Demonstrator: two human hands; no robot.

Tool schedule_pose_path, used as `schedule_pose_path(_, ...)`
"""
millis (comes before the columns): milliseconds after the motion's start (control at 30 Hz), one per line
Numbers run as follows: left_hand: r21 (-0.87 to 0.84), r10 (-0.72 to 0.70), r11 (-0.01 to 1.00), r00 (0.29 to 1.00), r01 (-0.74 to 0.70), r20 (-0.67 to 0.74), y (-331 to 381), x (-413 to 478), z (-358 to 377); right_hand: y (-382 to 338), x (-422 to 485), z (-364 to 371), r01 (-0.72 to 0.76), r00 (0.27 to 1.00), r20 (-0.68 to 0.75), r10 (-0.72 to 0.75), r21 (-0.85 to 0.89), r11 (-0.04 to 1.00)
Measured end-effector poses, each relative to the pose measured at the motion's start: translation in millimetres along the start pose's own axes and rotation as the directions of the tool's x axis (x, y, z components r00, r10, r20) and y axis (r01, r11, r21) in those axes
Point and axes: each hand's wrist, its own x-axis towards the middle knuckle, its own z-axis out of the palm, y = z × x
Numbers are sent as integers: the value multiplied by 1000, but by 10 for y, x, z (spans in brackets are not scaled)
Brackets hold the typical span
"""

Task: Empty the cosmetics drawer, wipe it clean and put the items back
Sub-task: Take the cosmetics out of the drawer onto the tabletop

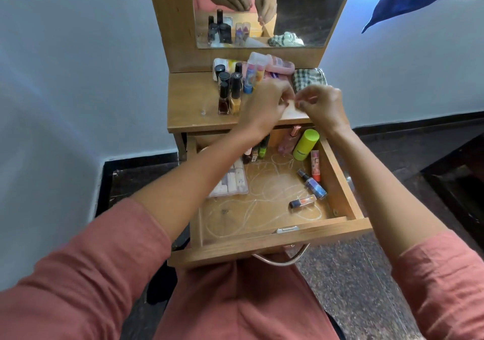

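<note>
The wooden drawer (272, 245) is pulled out over my lap. It holds a green bottle (306, 144), a pink tube (315, 165), a blue spray bottle (313, 185), a small orange lipstick (302, 201), a clear compartment box (231, 182) and small bottles (258, 151) at the back. Above the tabletop (188, 103), my left hand (264, 106) and right hand (323, 105) meet fingertip to fingertip, pinching something small and thin that I cannot identify. Nail polish bottles (229, 96), tubes (250, 75) and a pink pouch (281, 64) stand on the top.
A checked cloth (309, 79) lies at the tabletop's back right, just behind my hands. The mirror (301, 9) rises behind the items. White squiggly marks cover the drawer floor (262, 203). A metal handle (281, 259) hangs under the drawer front. Walls flank the table.
</note>
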Motion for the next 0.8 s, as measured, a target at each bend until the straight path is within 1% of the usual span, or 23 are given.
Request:
schedule_pose_path(67, -17, -36, 999, 998, 37, 58, -4, -149, 148, 86, -126, -32, -20, 1000, 9, 21, -31, 999)
schedule_pose_path(167, -43, -125, 990, 968, 138, 217, -34, -377, 377, 213, -344, -51, -52, 995, 80, 59, -79, 996)
schedule_pose_path(233, -9, -149, 987, 930, 161, 337, -50, -519, 527, 321, -491, -28, -58, 982, 170, 86, -166, 984)
schedule_pose_path(300, 13, -177, 982, 881, 191, 439, -57, -660, 660, 435, -633, 24, -94, 956, 244, 163, -270, 958)
schedule_pose_path(367, 37, -210, 974, 831, 223, 515, -58, -778, 772, 537, -756, 83, -139, 928, 270, 256, -385, 912)
schedule_pose_path(433, 85, -245, 967, 783, 241, 572, -62, -868, 872, 608, -854, 135, -140, 905, 276, 323, -524, 840)
schedule_pose_path(500, 112, -282, 956, 747, 271, 602, -76, -933, 966, 662, -920, 181, -73, 904, 284, 319, -633, 771)
schedule_pose_path(567, 122, -319, 943, 729, 311, 606, -93, -993, 1045, 693, -956, 216, -10, 918, 284, 279, -685, 729)
schedule_pose_path(667, 111, -345, 929, 721, 352, 601, -139, -1061, 1132, 686, -983, 269, 38, 930, 276, 241, -727, 685)
schedule_pose_path(800, 144, -348, 933, 725, 330, 594, -166, -1122, 1210, 649, -1010, 302, 73, 926, 297, 233, -746, 662)
